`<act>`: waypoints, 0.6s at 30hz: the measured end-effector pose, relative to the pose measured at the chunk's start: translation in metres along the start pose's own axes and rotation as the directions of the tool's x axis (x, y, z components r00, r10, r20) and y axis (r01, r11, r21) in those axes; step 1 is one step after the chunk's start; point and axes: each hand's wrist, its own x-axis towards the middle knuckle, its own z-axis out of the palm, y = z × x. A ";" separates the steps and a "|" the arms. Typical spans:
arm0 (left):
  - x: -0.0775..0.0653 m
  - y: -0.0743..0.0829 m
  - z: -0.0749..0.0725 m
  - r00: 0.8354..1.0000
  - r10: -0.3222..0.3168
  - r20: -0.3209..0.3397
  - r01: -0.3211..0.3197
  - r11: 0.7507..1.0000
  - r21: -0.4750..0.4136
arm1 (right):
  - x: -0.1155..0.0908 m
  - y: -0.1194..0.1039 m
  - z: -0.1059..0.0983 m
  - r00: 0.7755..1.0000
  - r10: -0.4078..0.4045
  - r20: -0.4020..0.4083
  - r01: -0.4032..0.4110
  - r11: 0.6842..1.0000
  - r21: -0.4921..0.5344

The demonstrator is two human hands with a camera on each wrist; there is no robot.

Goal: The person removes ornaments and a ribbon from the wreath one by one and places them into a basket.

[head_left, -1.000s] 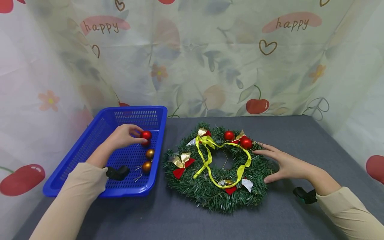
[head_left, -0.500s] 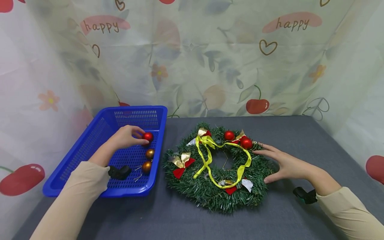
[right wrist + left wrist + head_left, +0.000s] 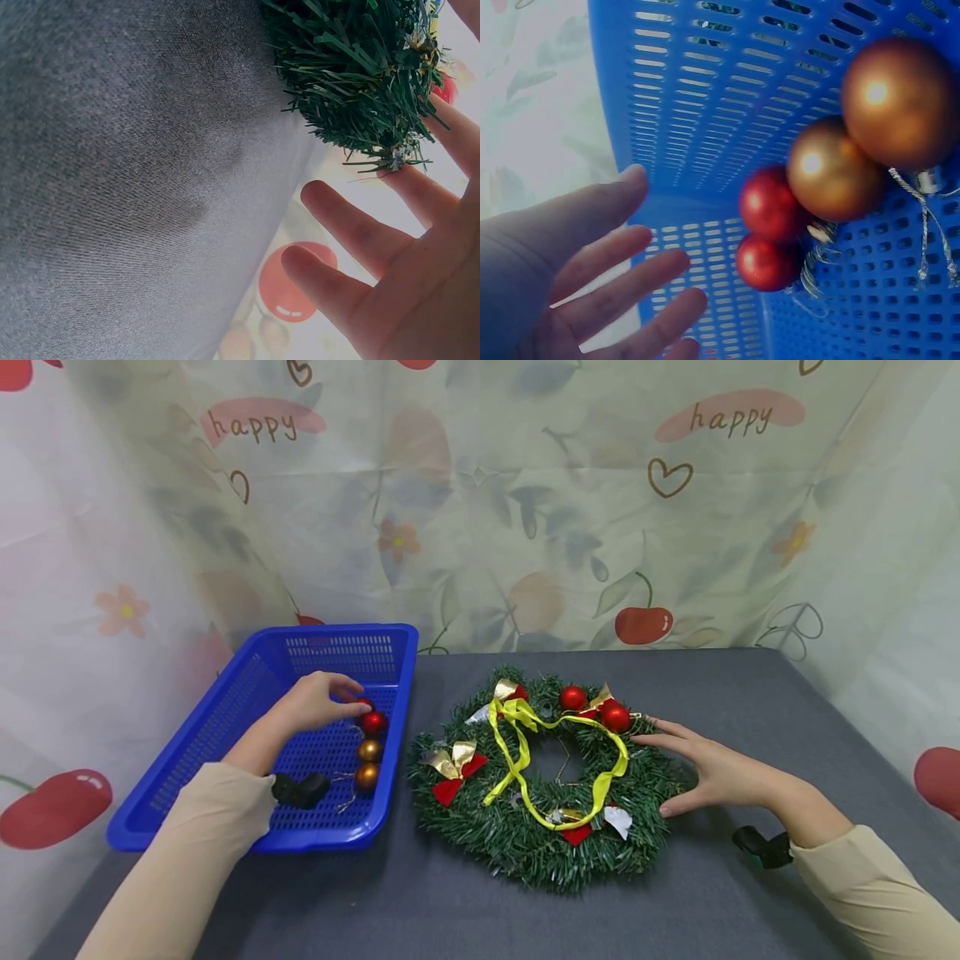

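Observation:
My left hand (image 3: 315, 702) is over the blue basket (image 3: 411, 693), fingers spread and holding nothing. In the left wrist view, two red baubles (image 3: 769, 204) and two gold baubles (image 3: 836, 171) with silvery strings lie in a row along the basket's wall, apart from the fingertips (image 3: 634, 176). The head view has part of the far red bauble hidden behind my thumb. At the right side of a green tinsel wreath (image 3: 517, 852), my right hand (image 3: 712, 768) has its fingers extended, fingertips right at the greenery. Near those fingers a red bauble (image 3: 616, 717) sits on the wreath.
The wreath carries another red bauble (image 3: 573, 698), a yellow ribbon (image 3: 517, 768) and gold-and-red bows (image 3: 454, 762). Basket and wreath stand side by side on a dark grey tabletop (image 3: 450, 910). A printed curtain (image 3: 480, 527) closes off the back and sides.
The red bauble at my left fingertips has been let go and now lies lower beside the other red one. One red and one gold bauble shifted slightly. My right hand stayed put.

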 end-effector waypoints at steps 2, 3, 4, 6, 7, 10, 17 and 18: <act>0.000 0.003 -0.001 0.999 0.013 -0.039 -0.014 1.000 -0.023 | 0.000 0.000 0.000 1.000 0.003 0.002 -0.003 1.000 -0.002; -0.001 0.005 -0.001 0.998 0.022 -0.056 -0.024 0.999 -0.038 | 0.000 -0.001 -0.001 1.000 0.005 0.003 -0.005 1.000 -0.003; -0.001 0.007 -0.002 0.997 0.030 -0.074 -0.034 0.998 -0.052 | 0.000 -0.001 -0.001 1.000 0.006 0.003 -0.006 1.000 -0.003; -0.003 0.015 -0.004 0.993 0.049 -0.107 -0.057 0.995 -0.078 | 0.000 -0.001 -0.001 1.000 0.008 0.005 -0.008 1.000 -0.001; -0.004 0.019 -0.004 0.991 0.059 -0.122 -0.071 0.993 -0.091 | 0.000 -0.001 -0.001 1.000 0.008 0.005 -0.008 1.000 -0.001; -0.008 0.036 -0.006 0.983 0.090 -0.161 -0.109 0.987 -0.114 | 0.000 -0.001 -0.001 1.000 0.008 0.004 -0.008 1.000 -0.002; -0.014 0.079 0.001 0.961 0.211 -0.180 -0.238 0.961 -0.145 | 0.000 -0.001 0.000 1.000 -0.003 -0.003 0.003 1.000 -0.002; -0.015 0.085 0.004 0.957 0.230 -0.176 -0.256 0.956 -0.143 | 0.000 0.000 0.000 1.000 -0.004 -0.002 0.004 1.000 -0.003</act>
